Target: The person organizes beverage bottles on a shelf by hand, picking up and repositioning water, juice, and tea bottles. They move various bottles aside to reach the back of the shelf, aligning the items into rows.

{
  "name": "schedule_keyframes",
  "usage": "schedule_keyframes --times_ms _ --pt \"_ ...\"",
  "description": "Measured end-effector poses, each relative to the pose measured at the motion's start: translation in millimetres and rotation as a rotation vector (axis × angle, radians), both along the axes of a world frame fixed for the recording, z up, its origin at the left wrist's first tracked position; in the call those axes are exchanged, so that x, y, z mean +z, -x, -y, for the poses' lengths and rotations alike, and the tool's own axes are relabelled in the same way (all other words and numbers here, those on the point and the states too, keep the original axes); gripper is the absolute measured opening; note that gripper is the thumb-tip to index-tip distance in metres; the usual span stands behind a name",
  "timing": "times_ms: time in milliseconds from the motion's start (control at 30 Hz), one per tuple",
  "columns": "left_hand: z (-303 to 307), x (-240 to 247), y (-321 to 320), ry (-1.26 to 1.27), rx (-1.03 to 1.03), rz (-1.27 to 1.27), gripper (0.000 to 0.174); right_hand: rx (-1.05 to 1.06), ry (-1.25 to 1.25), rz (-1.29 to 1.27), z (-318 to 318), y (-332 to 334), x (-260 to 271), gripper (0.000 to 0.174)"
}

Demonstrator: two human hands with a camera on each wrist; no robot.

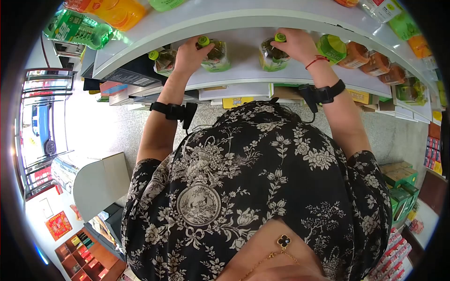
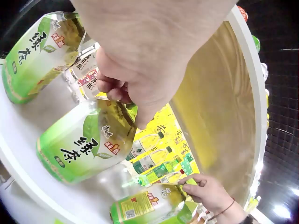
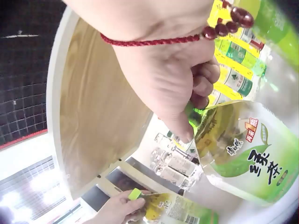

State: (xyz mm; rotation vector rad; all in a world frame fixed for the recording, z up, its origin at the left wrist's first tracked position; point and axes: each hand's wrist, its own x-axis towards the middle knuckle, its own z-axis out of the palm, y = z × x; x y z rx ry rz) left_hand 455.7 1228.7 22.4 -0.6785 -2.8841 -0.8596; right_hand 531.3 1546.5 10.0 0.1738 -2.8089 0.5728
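Two green tea bottles stand apart on a white shelf. The left hand [image 1: 190, 57] grips the neck of one bottle [image 1: 216, 58] just under its green cap; in the left wrist view that bottle [image 2: 88, 142] leans beneath the curled fingers of the left hand [image 2: 140, 60]. Around the neck of the other bottle [image 1: 273, 58] the right hand [image 1: 299, 47] has its thumb and fingers. The right wrist view shows this bottle [image 3: 247, 154] below the right hand [image 3: 168, 79], its cap mostly hidden by the fingers. A third green tea bottle [image 1: 164, 62] stands left of the left hand.
Right of the right hand stand a green bottle [image 1: 332, 48] and several brown-orange bottles [image 1: 355, 55] in a row. An upper shelf edge [image 1: 234, 22] runs above both hands, with an orange bottle [image 1: 117, 13] on it. Green boxes [image 1: 403, 187] are stacked at the lower right.
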Motion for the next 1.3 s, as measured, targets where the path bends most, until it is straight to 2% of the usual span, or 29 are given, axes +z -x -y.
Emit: schedule_keyframes --times_ms 200,300,400,633,733,933,1033,1167,1200,1267,1300 --pt "-12 -2 -5 -0.141 0.015 -0.027 0.041 0.020 -0.008 0.007 4 2 6 0.033" --pt "-14 -2 -5 -0.162 0.007 0.024 0.044 0.010 0.019 0.015 1 4 4 0.033" --pt "-24 8 -11 -0.095 0.046 0.058 0.042 -0.003 0.038 0.017 -2 3 5 0.034" --pt "-20 5 -8 -0.140 0.013 0.057 0.041 -0.007 -0.001 -0.022 4 0 8 0.034" --pt "-19 3 -8 -0.092 -0.002 -0.008 0.043 0.009 -0.036 -0.074 2 3 2 0.034" --pt "-19 -2 -5 -0.094 0.013 0.042 0.044 -0.019 -0.044 -0.013 0 -2 5 0.036" --pt "-6 4 -2 -0.151 -0.085 0.062 0.038 -0.023 0.027 0.002 -3 -4 -2 0.040" --pt "51 16 11 -0.619 -0.004 -0.044 0.029 -0.046 0.028 0.095 8 -8 9 0.040" --pt "71 21 10 -0.618 0.005 -0.050 0.029 -0.054 0.056 0.099 6 -10 7 0.040" --pt "105 28 10 -0.124 0.355 -0.245 0.047 -0.076 0.114 0.106 -3 -14 0 0.039" --pt "114 27 9 -0.123 0.360 -0.245 0.047 -0.072 0.114 0.107 -4 -16 -3 0.039"
